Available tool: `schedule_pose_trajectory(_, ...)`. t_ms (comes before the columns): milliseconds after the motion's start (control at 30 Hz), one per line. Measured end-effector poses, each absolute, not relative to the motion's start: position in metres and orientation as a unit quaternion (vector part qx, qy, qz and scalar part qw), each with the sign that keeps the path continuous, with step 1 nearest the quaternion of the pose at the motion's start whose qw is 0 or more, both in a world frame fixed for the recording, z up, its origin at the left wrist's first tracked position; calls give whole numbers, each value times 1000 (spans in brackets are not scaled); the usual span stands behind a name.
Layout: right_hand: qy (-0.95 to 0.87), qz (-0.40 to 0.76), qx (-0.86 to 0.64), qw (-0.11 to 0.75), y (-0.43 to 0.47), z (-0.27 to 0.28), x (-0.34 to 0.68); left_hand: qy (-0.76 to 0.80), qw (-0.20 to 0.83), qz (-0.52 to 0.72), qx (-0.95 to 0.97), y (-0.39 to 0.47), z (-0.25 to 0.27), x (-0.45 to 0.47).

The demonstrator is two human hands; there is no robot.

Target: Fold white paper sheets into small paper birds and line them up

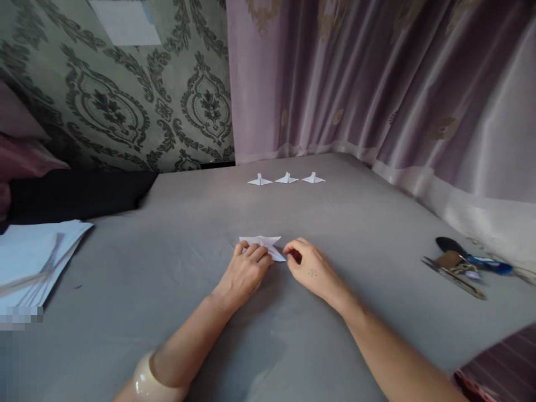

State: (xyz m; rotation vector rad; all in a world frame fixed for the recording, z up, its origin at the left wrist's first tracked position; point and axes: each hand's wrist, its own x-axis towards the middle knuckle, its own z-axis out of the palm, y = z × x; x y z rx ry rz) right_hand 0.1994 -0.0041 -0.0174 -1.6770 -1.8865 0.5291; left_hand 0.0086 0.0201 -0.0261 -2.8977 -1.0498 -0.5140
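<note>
A white sheet of folded paper (271,242) lies on the grey surface in front of me, its right side split into two pointed flaps. My left hand (250,268) rests over its near left part with curled fingers pressing on it, hiding that part. Close to the lower right point of the paper is my right hand (309,267), thumb and forefinger curled together into a loop. Whether the paper's tip sits between those fingers, I cannot make out.
Three small folded paper figures (287,178) stand in a row farther back on the grey cloth (188,212). White sheets (37,257) and a black cloth or bag (84,192) lie left. Scissors (454,277) and a blue-handled tool (488,262) lie right, near the curtain (419,111).
</note>
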Motion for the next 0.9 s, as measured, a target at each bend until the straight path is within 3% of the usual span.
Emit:
schedule_pose_trajectory(333, -728, 135, -645, 192, -6, -18, 191, -391, -4, -191, -901, 24, -25, 20)
schedule_pose_trajectory(667, -770, 124, -586, 217, -12, -17, 184, -410, -36, -195, -890, 27, -27, 21)
schedule_pose_trajectory(900, -799, 83, -580, 134, -32, -10, 171, -432, -31, -216, -875, 27, -27, 14)
